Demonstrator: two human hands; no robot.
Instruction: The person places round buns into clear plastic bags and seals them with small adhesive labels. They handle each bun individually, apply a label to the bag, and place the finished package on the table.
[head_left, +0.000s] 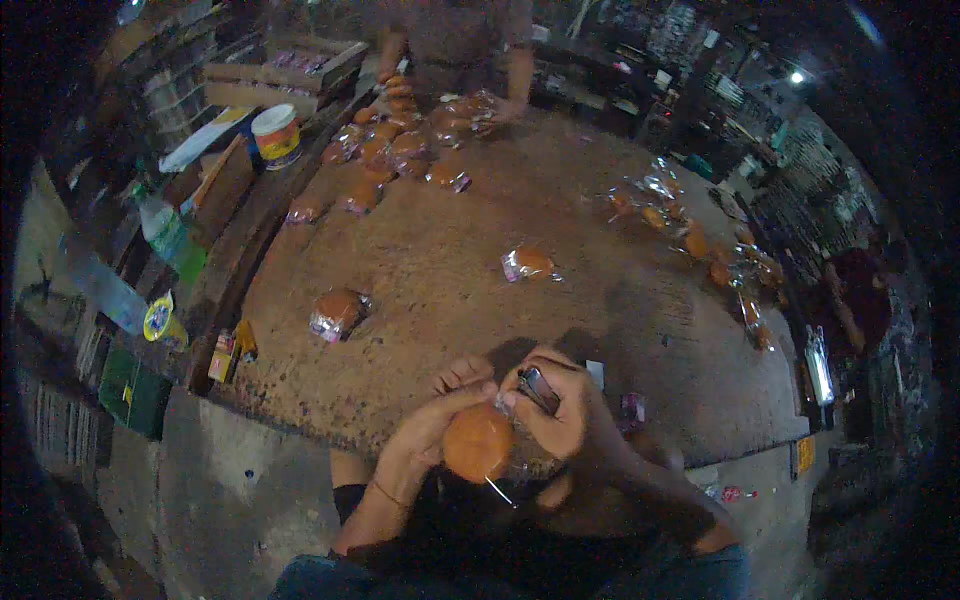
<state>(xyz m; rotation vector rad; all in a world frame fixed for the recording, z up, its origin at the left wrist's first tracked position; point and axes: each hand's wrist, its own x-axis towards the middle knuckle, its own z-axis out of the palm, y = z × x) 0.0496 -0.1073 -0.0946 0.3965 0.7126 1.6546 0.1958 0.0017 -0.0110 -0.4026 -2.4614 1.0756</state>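
Observation:
At the table's near edge, a round orange-brown bun (478, 442) in clear plastic wrap hangs below my two hands. My left hand (442, 409) is at its left side and upper edge, pinching the gathered wrap at the top. My right hand (555, 405) meets it there and holds a small dark stapler (538, 390) in its fist. A thin white strip sticks out below the bun. Farther up the wooden table lie a wrapped bun (529, 262) and another wrapped bun (337, 309) to the left.
Several wrapped buns (409, 146) lie at the far side, where a co-worker (457, 45) stands. More wrapped buns (696, 241) line the right edge. A plastic tub (276, 136), a green-tinted bottle (163, 225) and a cardboard box (262, 86) stand left. A small yellow box (223, 356) sits near the corner.

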